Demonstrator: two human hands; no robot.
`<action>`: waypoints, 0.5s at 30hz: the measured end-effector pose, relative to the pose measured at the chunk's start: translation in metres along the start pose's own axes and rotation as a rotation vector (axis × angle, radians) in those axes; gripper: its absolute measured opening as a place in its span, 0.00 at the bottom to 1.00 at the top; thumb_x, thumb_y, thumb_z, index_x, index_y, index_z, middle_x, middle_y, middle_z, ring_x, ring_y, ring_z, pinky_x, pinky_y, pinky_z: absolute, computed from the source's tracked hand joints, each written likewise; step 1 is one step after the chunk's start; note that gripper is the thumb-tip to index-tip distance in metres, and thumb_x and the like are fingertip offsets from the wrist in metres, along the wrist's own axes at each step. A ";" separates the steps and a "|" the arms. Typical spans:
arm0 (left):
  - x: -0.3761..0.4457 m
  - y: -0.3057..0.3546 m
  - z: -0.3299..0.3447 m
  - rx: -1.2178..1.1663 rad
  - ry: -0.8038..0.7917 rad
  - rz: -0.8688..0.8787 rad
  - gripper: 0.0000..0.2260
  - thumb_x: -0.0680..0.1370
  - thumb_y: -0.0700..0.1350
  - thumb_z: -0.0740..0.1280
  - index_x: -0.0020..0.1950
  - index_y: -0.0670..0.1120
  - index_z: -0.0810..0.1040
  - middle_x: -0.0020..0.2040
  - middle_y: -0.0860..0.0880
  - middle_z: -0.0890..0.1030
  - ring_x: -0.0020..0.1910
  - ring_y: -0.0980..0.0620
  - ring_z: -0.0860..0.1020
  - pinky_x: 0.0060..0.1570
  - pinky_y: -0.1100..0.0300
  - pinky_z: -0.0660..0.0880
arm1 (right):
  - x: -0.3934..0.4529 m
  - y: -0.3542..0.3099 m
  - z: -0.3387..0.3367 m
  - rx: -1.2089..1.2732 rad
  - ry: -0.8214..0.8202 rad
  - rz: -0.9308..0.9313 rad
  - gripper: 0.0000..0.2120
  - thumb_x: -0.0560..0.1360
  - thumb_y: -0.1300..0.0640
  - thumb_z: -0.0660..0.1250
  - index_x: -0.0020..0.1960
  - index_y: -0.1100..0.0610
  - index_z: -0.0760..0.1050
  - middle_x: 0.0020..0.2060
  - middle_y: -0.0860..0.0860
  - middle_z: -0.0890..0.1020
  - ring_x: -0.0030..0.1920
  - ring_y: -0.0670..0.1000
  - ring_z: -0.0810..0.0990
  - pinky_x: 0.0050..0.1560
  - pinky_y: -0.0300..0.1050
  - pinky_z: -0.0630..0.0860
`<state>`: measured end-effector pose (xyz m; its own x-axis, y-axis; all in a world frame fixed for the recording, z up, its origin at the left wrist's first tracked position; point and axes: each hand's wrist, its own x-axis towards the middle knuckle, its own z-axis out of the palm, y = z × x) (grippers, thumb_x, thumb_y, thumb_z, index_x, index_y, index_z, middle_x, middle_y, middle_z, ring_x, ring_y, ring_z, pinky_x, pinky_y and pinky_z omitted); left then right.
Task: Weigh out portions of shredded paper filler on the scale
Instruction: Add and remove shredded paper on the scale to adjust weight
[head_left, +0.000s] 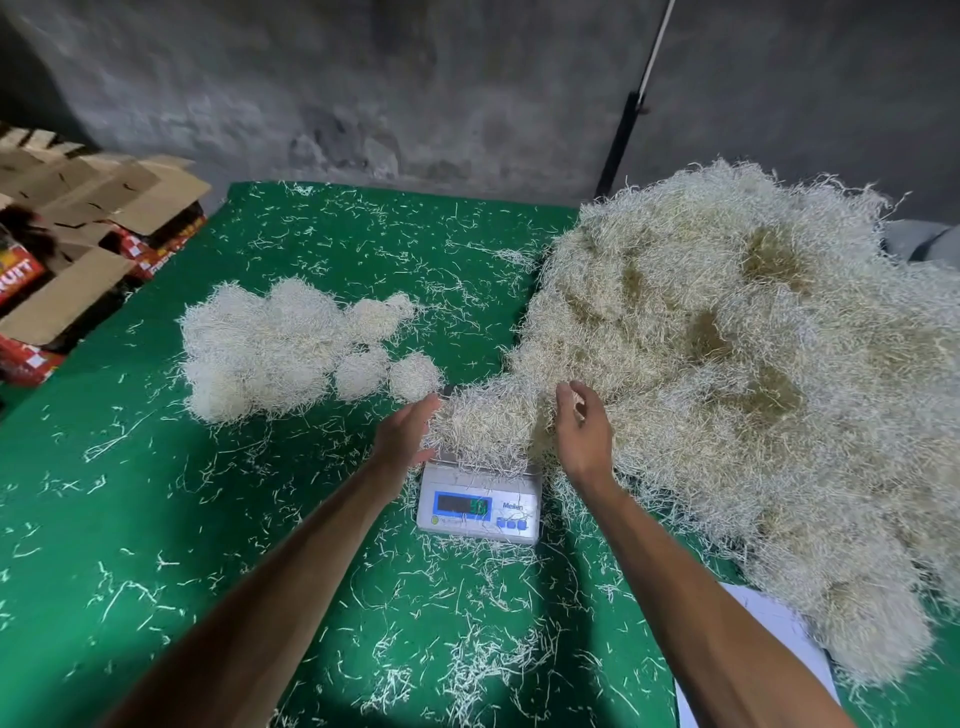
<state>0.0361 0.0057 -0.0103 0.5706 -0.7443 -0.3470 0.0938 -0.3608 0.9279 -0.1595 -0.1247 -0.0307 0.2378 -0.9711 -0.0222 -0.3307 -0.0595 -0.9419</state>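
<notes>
A large loose heap of pale shredded paper filler (727, 374) spreads beyond the right hand's (584, 434) fingers. Left of the left hand's (402, 434) fingertips lie clustered weighed-out clumps of the same shreds (291, 348), too merged to count. Between both hands, one portion (485, 426) sits on the white digital scale (480, 506), marked "Meilen". Both hands are relaxed, fingers loose, flanking it. Printed cardboard boxes (78, 249) stand far left.

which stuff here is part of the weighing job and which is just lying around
Job: scale; portion on the scale; big shredded paper heap; weighed portions; left hand; right hand.
Lying about: cardboard boxes; white sheet; black pole.
</notes>
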 end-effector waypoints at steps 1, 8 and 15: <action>0.001 -0.001 -0.001 0.005 0.005 0.002 0.24 0.83 0.55 0.62 0.74 0.42 0.71 0.69 0.40 0.74 0.65 0.43 0.74 0.57 0.46 0.79 | 0.002 0.002 0.001 -0.023 0.003 -0.002 0.31 0.82 0.35 0.57 0.77 0.53 0.66 0.71 0.53 0.75 0.65 0.50 0.77 0.60 0.44 0.70; 0.020 -0.010 -0.001 -0.005 0.069 -0.009 0.16 0.83 0.56 0.62 0.63 0.48 0.79 0.53 0.51 0.75 0.51 0.54 0.77 0.52 0.46 0.83 | 0.017 0.010 0.013 -0.070 -0.058 -0.005 0.34 0.81 0.34 0.57 0.78 0.54 0.63 0.73 0.53 0.73 0.64 0.51 0.78 0.64 0.50 0.74; 0.026 -0.011 0.026 0.025 0.005 -0.050 0.15 0.84 0.53 0.62 0.67 0.48 0.74 0.51 0.51 0.74 0.50 0.52 0.78 0.36 0.60 0.81 | 0.006 0.006 0.053 0.007 -0.235 0.120 0.36 0.79 0.32 0.58 0.80 0.50 0.61 0.59 0.60 0.81 0.43 0.53 0.86 0.44 0.53 0.85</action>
<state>0.0286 -0.0247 -0.0336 0.5695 -0.7226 -0.3918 0.1020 -0.4109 0.9060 -0.1118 -0.1191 -0.0544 0.4034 -0.8904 -0.2108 -0.3635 0.0554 -0.9299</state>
